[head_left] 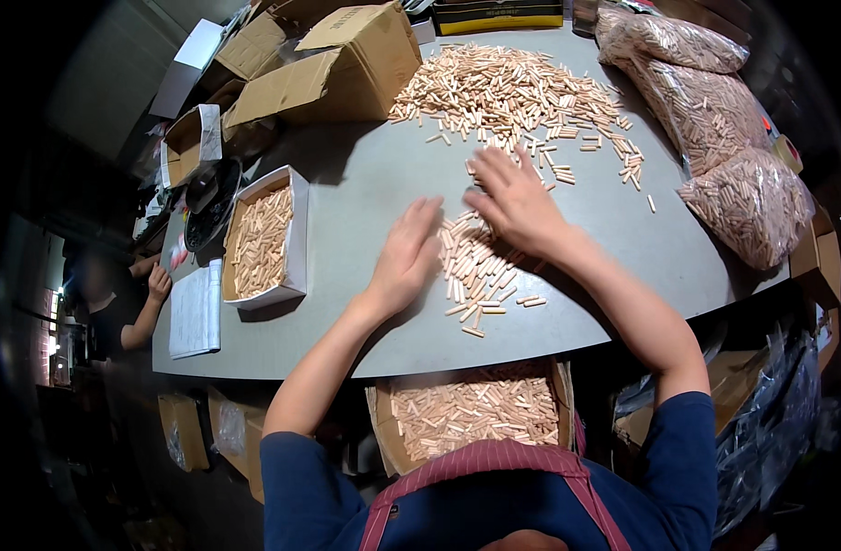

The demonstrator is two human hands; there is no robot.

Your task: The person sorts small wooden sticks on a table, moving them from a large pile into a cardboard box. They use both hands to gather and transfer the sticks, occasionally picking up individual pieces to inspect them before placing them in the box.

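Observation:
Small wooden dowel pins (476, 266) lie spread on the grey table (375, 174) between my two hands. My left hand (407, 255) rests along the left side of this spread, fingers stretched out and a little blurred. At its far right side, my right hand (515, 197) is spread over the pins, palm down, covering some of them. Neither hand grips a pin that I can see. Beyond my right hand sits a large heap of the same dowels (508, 87). Below the table's near edge, an open cardboard box (381, 422) full of dowels stands against me.
A white box of dowels (298, 234) stands at the left beside a paper sheet (194, 312). An open cardboard carton (365, 64) is at the far left of the heap. Clear bags of dowels (705, 119) line the right edge. Another person's hand (160, 281) shows at far left.

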